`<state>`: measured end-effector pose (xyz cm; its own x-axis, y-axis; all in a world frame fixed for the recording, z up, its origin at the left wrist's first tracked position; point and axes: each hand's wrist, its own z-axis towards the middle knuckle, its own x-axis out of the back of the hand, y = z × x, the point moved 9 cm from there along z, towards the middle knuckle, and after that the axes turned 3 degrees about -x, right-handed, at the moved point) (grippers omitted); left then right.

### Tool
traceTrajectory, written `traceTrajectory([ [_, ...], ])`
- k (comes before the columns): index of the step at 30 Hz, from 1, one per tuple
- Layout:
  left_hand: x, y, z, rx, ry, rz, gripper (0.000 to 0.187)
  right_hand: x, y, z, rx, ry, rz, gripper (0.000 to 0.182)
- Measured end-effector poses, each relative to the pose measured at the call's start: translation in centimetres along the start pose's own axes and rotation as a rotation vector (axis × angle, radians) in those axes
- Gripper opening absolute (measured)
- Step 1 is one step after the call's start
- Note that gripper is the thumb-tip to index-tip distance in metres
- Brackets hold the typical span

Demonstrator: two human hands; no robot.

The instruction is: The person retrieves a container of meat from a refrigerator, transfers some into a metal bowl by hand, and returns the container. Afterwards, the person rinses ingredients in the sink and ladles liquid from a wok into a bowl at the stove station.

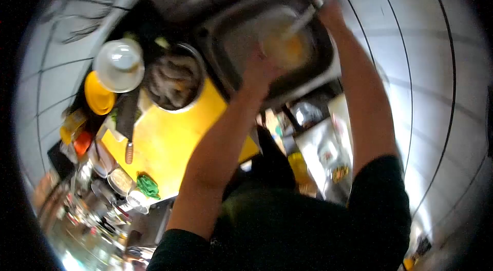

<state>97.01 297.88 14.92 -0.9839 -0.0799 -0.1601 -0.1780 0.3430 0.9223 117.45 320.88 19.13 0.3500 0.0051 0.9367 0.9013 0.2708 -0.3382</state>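
Reaching into a steel sink (328, 68) set in the corner against white tiled walls, the person works with both arms stretched out. The left hand (261, 68) sits on the near rim of a pale bowl (287, 45) that lies inside the sink basin, with something yellowish in it; the fingers seem curled over the rim, though motion blur keeps me from saying how firmly they grip. The right hand (328, 12) is up at the far right corner of the sink, at the base of the tap (305, 14), whose spout slants down toward the bowl. Whether that hand is closed around the tap or only resting on it I cannot tell.

The bowl looks rigid and smooth, and it is probably wet and slippery where it sits, so I judge that a grip with the thumb inside and the fingers under the rim would hold it best; with liquid in it, it would feel heavier and want to be kept level.

Left of the sink is a yellow table (169, 137) bearing a metal pot (174, 81) filled with greyish pieces of food. Beside the pot stand a white lidded container (119, 64) and a yellow bowl (97, 95). A knife (128, 122) lies on the yellow surface, and a green cloth (148, 186) sits near its lower edge.
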Motion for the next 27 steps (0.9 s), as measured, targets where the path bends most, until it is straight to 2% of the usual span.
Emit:
traceTrajectory([
  [1,0.0,-0.6,-1.0,-0.018,0.005,-0.054,0.065,-0.7,1.5,1.2,-0.143,-0.066,0.037,0.048],
  [2,-0.5,1.4,-2.8,0.347,0.117,-0.448,0.062,-1.2,2.9,2.0,-0.292,-0.129,0.067,0.049],
  [3,-0.5,1.6,-3.2,0.285,0.061,-0.378,0.058,-1.7,4.2,2.6,-0.439,-0.187,0.086,0.049],
  [4,-0.2,1.4,-3.4,0.214,0.010,-0.308,0.055,-0.2,2.3,2.3,-0.411,-0.290,0.060,0.049],
  [5,-0.2,0.9,-4.4,0.233,0.008,-0.293,0.054,1.8,0.1,1.7,-0.375,-0.387,0.043,0.048],
  [8,-0.1,1.0,-6.5,0.243,-0.014,-0.266,0.052,4.5,-2.4,-1.6,-0.111,-0.296,-0.078,0.049],
  [11,-0.6,3.0,-9.8,0.254,-0.065,-0.244,0.052,7.4,-3.4,-6.1,-0.057,-0.474,-0.469,0.055],
  [12,-0.8,3.7,-11.0,0.257,-0.074,-0.206,0.051,8.2,-3.7,-7.6,-0.116,-0.595,-0.508,0.083],
  [15,-1.5,4.3,-14.1,0.272,-0.177,-0.168,0.049,13.2,-7.7,-14.7,0.052,-0.373,-0.390,0.029],
  [17,-2.0,2.8,-16.1,0.313,-0.242,-0.155,0.047,14.9,-11.8,-20.6,0.103,-0.508,-0.527,0.025],
  [19,-2.6,0.5,-17.6,0.380,-0.281,-0.125,0.046,16.3,-14.8,-27.5,-0.042,-0.632,-0.527,0.022],
  [21,-3.9,1.1,-19.5,0.319,-0.362,-0.154,0.045,16.1,-15.8,-35.2,-0.180,-0.768,-0.543,0.019],
  [23,-5.2,0.2,-21.6,0.329,-0.417,-0.125,0.043,14.4,-15.8,-42.0,-0.185,-0.806,-0.567,0.018],
  [25,-6.9,-2.0,-22.0,0.378,-0.442,-0.045,0.041,13.4,-16.9,-46.5,-0.041,-0.708,-0.675,0.020],
  [26,-7.6,-1.9,-22.6,0.336,-0.462,0.003,0.051,13.0,-16.7,-47.8,-0.073,-0.696,-0.680,0.024],
  [27,-8.3,-3.2,-22.3,0.307,-0.478,0.078,0.051,12.4,-16.0,-48.9,-0.056,-0.643,-0.725,0.028],
])
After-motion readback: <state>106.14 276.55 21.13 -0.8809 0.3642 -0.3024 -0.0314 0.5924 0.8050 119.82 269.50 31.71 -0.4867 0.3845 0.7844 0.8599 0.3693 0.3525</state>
